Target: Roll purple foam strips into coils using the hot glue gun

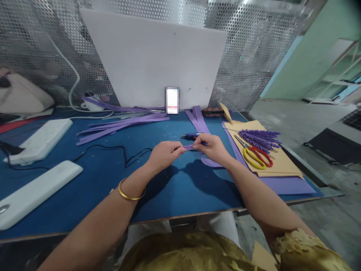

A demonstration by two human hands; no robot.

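Purple strip point(189, 147), one: short span above blue tabletop point(180, 199), pinched between the fingertips of left hand point(164, 154) and right hand point(212, 149). Handling: light, even thumb pressure should prevent creasing; purple curl point(210, 163) by right hand best kept untwisted, clear of blue tool point(191, 136).

Left hand point(163, 155) near right hand point(213, 148), fingers point(177, 144) pinched, forearms point(98, 221) converging

Your left hand point(165, 153) and right hand point(212, 148) cover parts of the purple strip point(189, 147) between them, and your right hand also hides part of the blue tool point(192, 136). The phone screen point(172, 100) is blurred past reading. The left edge cuts off the pale bag point(25, 92); the right edge crops the shelf point(328, 79).
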